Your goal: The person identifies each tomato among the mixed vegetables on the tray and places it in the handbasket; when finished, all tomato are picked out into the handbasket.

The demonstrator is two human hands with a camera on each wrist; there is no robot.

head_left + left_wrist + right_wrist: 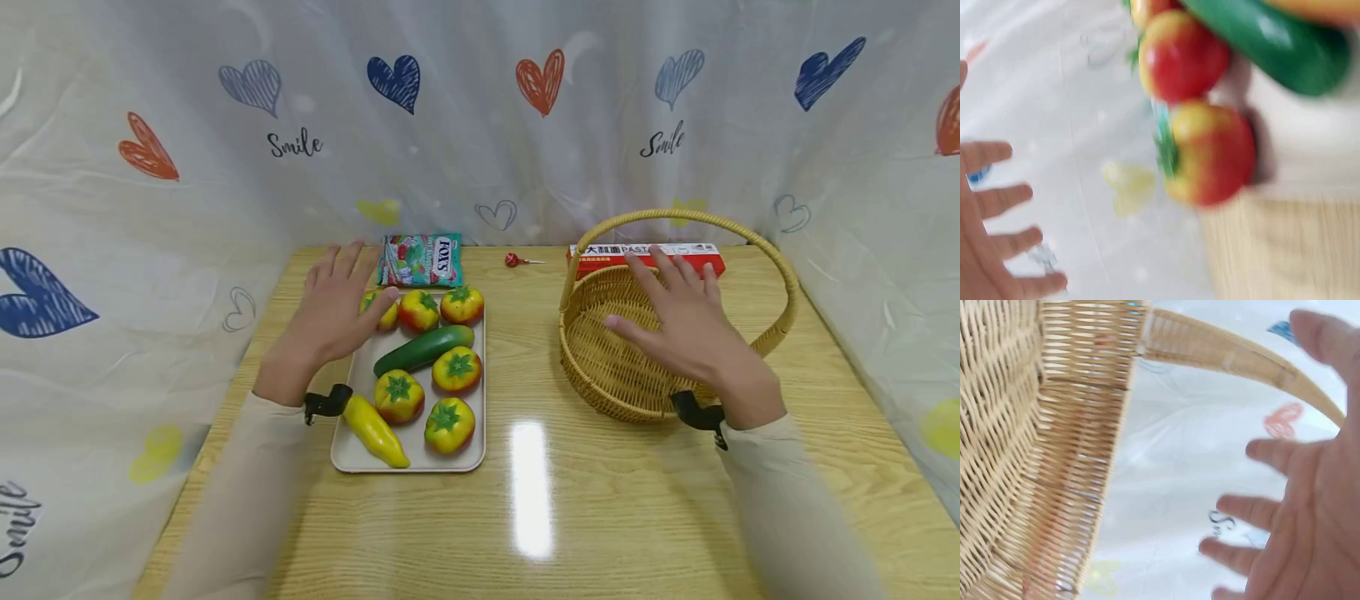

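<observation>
The left hand (333, 308), fingers spread wide, hovers at the far-left corner of a tray (363, 360) bearing yellow-red fruits (400, 397), a cucumber (424, 348) and a yellow pepper (377, 431). Beyond lie a candy bag (422, 260) and lollipop (513, 260). At right, a wicker basket (611, 367) stands under the wide-spread right hand (688, 329), a pasta box (596, 265) behind.

From where I stood, it seemed a small staged recording booth: white fabric curtains (465, 158) printed with coloured hearts (394, 83) and the word "Smile" (296, 143) hung round a pale, glossy wood-grain desk (420, 533) on three sides, and small black cameras (327, 402) sat strapped at the person's wrists (287, 375). What kind of building held it, I couldn't tell.
</observation>
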